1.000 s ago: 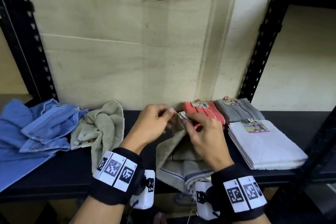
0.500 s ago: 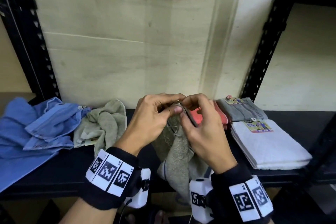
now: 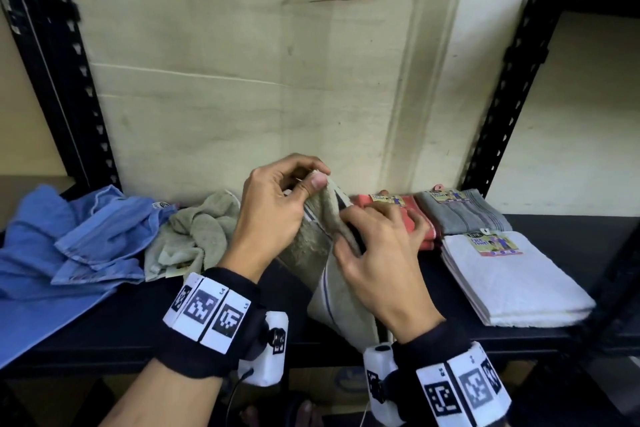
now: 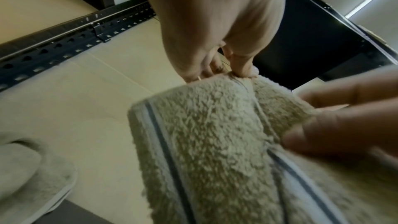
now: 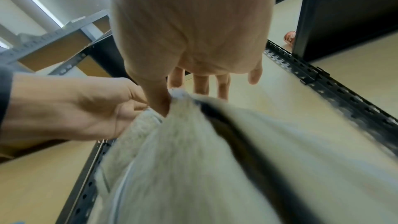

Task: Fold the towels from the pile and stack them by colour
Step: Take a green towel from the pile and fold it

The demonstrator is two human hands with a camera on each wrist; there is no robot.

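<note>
Up front, the left hand (image 3: 273, 215) pinches the beige towel (image 3: 322, 253)'s top corner; the right hand (image 3: 377, 260) grips its edge lower, just beside the folded coral towel (image 3: 415, 222).

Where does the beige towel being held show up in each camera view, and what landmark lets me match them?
Head: beige towel at lower centre, held between both hands.
Left wrist: fills the lower right, top edge pinched by the left hand.
Right wrist: fills the lower centre, pinched by the right hand.
Shared landmark: the towel's dark stripe.

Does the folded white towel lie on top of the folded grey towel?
No. The white towel lies on the shelf in front of the grey towel.
</note>
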